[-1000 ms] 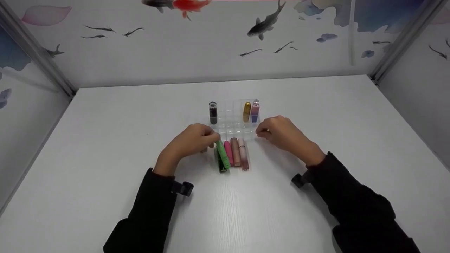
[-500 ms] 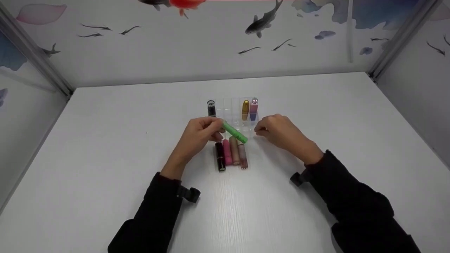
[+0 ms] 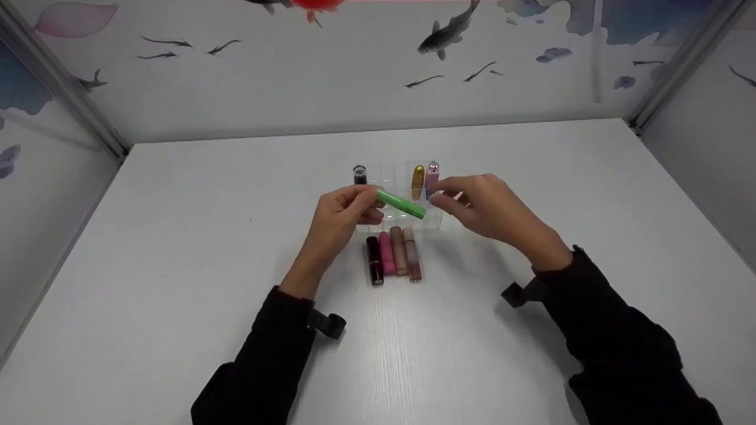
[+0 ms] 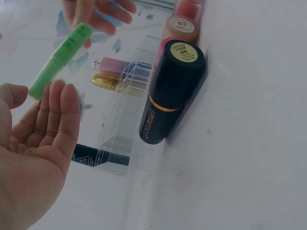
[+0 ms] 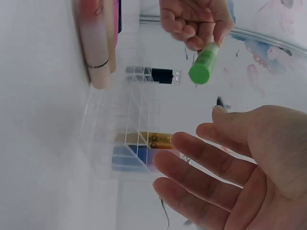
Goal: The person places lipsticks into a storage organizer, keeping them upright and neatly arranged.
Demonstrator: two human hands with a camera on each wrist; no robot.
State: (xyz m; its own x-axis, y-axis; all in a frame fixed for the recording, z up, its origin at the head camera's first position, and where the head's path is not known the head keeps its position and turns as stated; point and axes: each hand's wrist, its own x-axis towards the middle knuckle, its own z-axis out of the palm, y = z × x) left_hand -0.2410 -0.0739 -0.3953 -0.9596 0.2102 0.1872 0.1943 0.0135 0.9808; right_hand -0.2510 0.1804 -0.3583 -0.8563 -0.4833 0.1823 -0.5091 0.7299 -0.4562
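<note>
My left hand (image 3: 342,213) pinches one end of a green lipstick tube (image 3: 401,204) between thumb and fingers. Held up over a clear compartmented organizer (image 3: 434,222), the tube points its free end toward my right hand (image 3: 490,206). In the right wrist view that hand's fingers are spread and slightly bent, with nothing in them, apart from the tube (image 5: 203,64). Upright in the organizer are a black tube (image 3: 359,174), a gold lipstick (image 3: 417,182) and a pink-and-blue tube (image 3: 433,171); my left hand partly covers the black one.
Before the organizer lie a black lipstick (image 3: 375,261), a pink tube (image 3: 387,254), a brown tube (image 3: 399,251) and a pale lip gloss (image 3: 412,254), side by side. White printed panels (image 3: 295,88) enclose the white table (image 3: 207,248) at the back and sides.
My left hand has lifted the green lipstick tube off the row and carried it forward and right, over the organizer. My right hand has risen slightly and its fingers have spread.
</note>
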